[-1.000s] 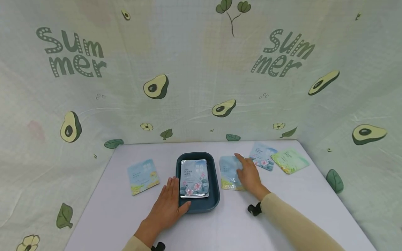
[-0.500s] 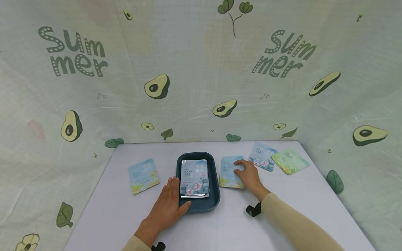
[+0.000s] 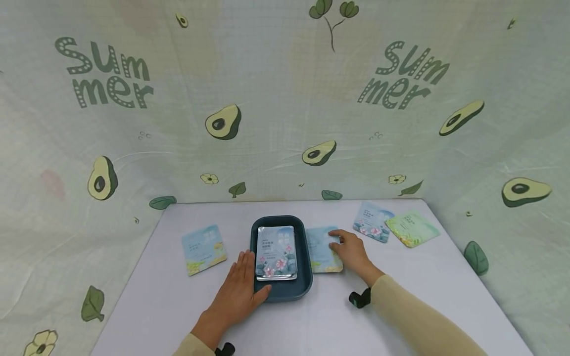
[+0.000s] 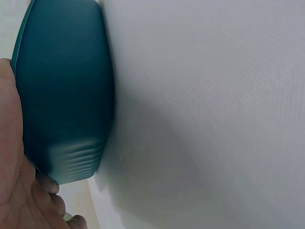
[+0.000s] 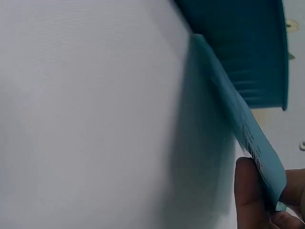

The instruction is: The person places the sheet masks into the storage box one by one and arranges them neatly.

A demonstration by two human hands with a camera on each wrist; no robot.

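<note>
A light-blue face mask packet with yellow flowers along its lower edge is pinched at its right side by my right hand. In the right wrist view the packet tilts, its raised edge between thumb and fingers, its low edge right at the wall of the dark teal tray. My left hand lies straight-fingered along the left rim of the tray, thumb at the front corner. Silver-edged packets with pink lotus flowers are stacked inside the tray.
Another blue-and-yellow packet lies on the white table left of the tray. At the back right are a blue packet with pink flowers and a green packet, their edges nearly meeting. A printed cloth hangs behind the table.
My right thumb and fingers have closed on the blue-and-yellow packet, lifted its right edge and brought it left, right up to the tray. The left hand and tray have stayed put.
</note>
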